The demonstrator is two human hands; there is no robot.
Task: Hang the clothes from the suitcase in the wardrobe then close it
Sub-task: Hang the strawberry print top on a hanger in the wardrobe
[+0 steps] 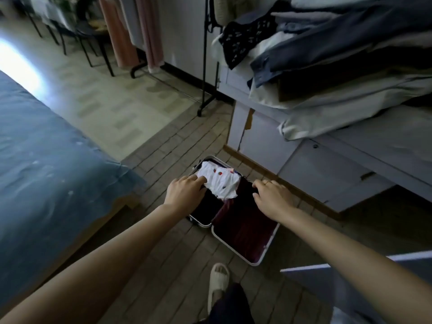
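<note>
A: So where's the shirt (219,183) sitting?

B: It's lying in the far corner of the open suitcase (243,244), bunched up and running roughly corner to middle. The left hand (184,191) is nearer, its fingers (198,180) touching the shirt's near edge, loosely spread, not clamped.

A: And the right hand (272,197)?

B: Hovering over the suitcase's other half, fingers curled, gripping nothing I can see. There's plenty of open floor (163,141) around the suitcase.
</note>
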